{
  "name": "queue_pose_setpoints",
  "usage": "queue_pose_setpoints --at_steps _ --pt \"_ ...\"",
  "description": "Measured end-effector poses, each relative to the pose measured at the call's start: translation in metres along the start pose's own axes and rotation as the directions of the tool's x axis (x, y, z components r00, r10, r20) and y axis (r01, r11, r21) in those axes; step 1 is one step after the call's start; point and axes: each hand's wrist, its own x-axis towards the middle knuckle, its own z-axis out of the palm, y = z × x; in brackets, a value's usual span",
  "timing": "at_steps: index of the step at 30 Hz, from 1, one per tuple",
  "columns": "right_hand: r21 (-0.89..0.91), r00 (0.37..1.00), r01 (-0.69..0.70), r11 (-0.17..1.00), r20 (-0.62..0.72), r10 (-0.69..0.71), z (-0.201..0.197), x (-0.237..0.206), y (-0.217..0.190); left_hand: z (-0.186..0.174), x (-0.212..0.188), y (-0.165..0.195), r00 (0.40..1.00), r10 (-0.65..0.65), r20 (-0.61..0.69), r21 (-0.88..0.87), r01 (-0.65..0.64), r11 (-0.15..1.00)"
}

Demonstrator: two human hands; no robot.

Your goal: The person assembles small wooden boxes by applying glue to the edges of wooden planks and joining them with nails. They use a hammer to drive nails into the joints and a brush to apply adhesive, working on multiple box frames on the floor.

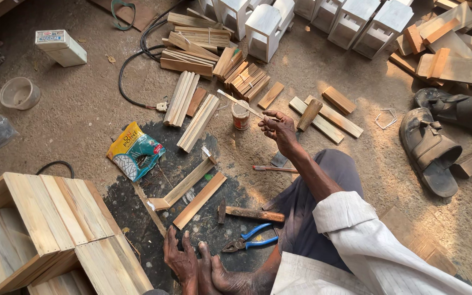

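My right hand [279, 129] is raised over the dirt floor and pinches a thin wooden stick [240, 102], whose far end points up and left above a small round tin [240, 115]. My left hand [180, 259] rests open on the dark patch of floor at the bottom, beside my bare foot [222, 277]. Just right of that hand lie pliers with blue handles [249, 238] and a hammer with a wooden handle [251, 213]. Two wooden slats [184, 186] [199, 201] lie side by side above the left hand.
An unpainted slatted wooden box [45, 229] fills the lower left. A yellow and teal packet [136, 151], stacked wood strips [189, 106], white painted boxes [266, 27], a black cable [129, 65], a plastic cup [19, 93] and sandals [430, 150] lie around.
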Motion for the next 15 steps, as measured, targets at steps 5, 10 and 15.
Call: queue_pose_setpoints --at_steps 5,10,15 --pt "0.062 0.998 -0.014 0.998 -0.056 0.018 -0.004 -0.002 0.000 -0.001 -0.004 0.000 0.999 0.027 -0.028 -0.033 -0.027 0.999" --pt "0.088 0.965 -0.116 0.989 -0.226 0.133 -0.022 -0.010 0.009 -0.004 -0.008 -0.002 0.968 0.225 -0.113 0.100 -0.214 0.972" --pt "-0.259 0.993 -0.114 0.959 -0.046 0.106 -0.033 -0.020 0.018 0.003 0.012 0.000 0.891 0.420 0.171 0.209 -0.450 0.868"
